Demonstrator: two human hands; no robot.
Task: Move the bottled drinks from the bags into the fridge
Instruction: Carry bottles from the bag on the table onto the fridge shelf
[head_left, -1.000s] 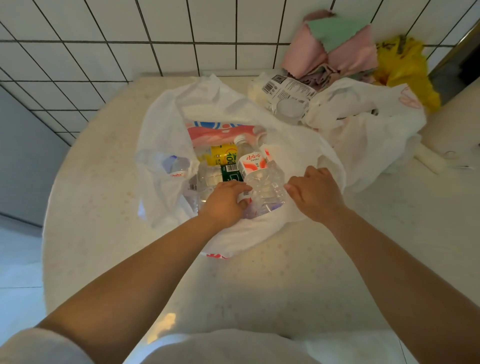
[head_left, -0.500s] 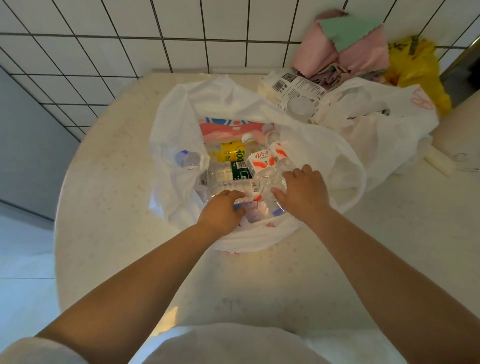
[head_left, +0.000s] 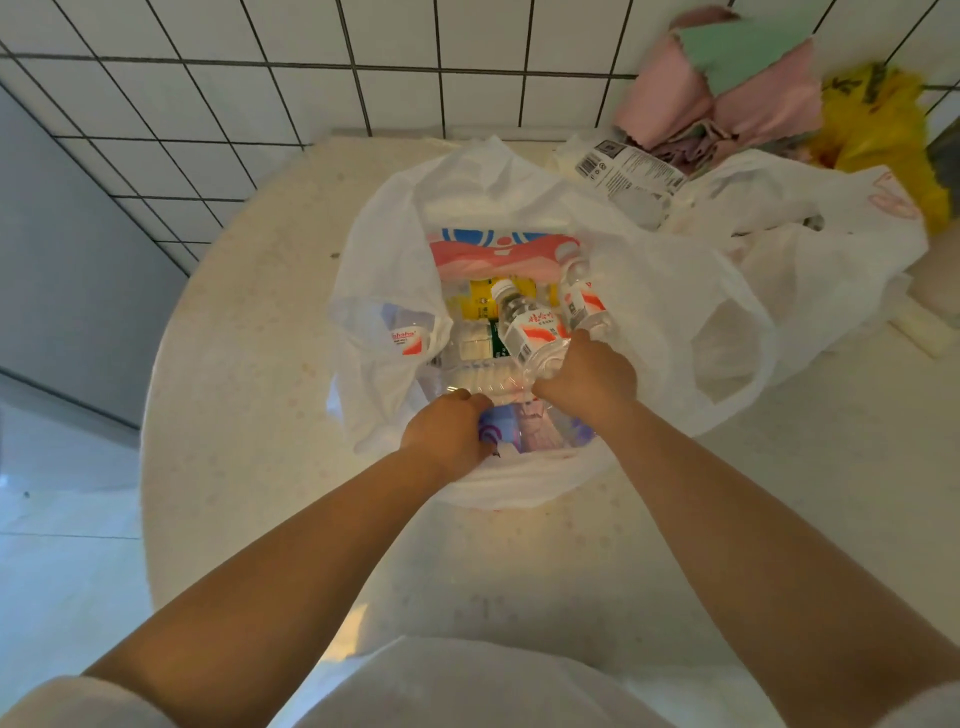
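While both arms reach forward over the pale round table, the step in hand is the picking of bottles out of the first bag; no fridge is in view. On this table stands the open white bag, its mouth spread wide, and behind it to the right lies a second white bag, crumpled, whose contents I cannot see. Inside the open bag are several bottled drinks lying together: clear water bottles with red and white labels, a yellow-labelled bottle deeper in, and one more seen through the left wall of the bag.

The right hand has its fingers curled around the lower part of a tilted water bottle, whose cap points away from the person. The left hand is curled at the near edge of the bag, over a bottle lying flat; whether it holds this bottle or only bag plastic I cannot tell.

I judge the next move needs a firm hold and a straight lift, so the thin plastic does not come up with the bottles.
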